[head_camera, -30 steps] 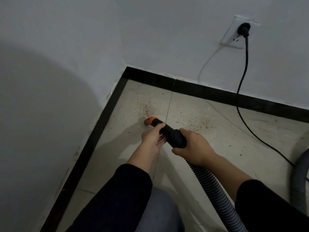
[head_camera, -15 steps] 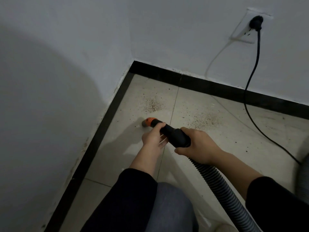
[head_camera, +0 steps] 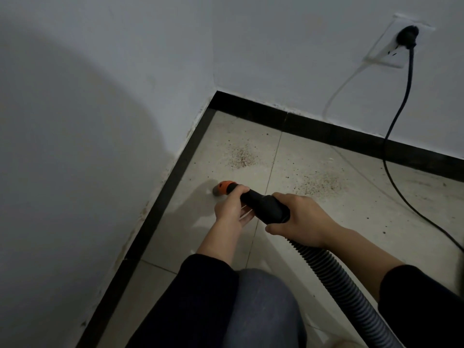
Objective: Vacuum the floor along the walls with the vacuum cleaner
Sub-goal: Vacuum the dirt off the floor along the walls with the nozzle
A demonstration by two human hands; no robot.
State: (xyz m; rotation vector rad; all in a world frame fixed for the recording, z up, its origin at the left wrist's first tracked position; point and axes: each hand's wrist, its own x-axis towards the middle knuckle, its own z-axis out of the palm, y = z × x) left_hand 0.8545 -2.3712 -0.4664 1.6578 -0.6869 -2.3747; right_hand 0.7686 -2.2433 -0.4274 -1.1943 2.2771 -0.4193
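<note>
Down nearest us, a bent knee (head_camera: 261, 305) in grey cloth sits between our two dark sleeves. From the near right a ribbed grey hose (head_camera: 334, 275) runs up to the black nozzle (head_camera: 263, 204) of the vacuum cleaner. Our right hand (head_camera: 301, 217) is wrapped round the thick end of the nozzle, where the hose joins. Our left hand (head_camera: 231, 207) grasps the thinner part further along, just behind the orange tip (head_camera: 224, 187). The tip lies low over the pale tiled floor (head_camera: 180, 234), near the black skirting board (head_camera: 155, 217) along the left wall.

Beyond the tip, one patch of brown crumbs (head_camera: 241, 156) lies toward the corner, and a second patch (head_camera: 319, 183) lies to the right, just beyond our right hand. On the far wall a black plug (head_camera: 408, 36) sits in a white socket (head_camera: 391, 46), and its black cord (head_camera: 391, 126) hangs down to the floor and trails to the right.
</note>
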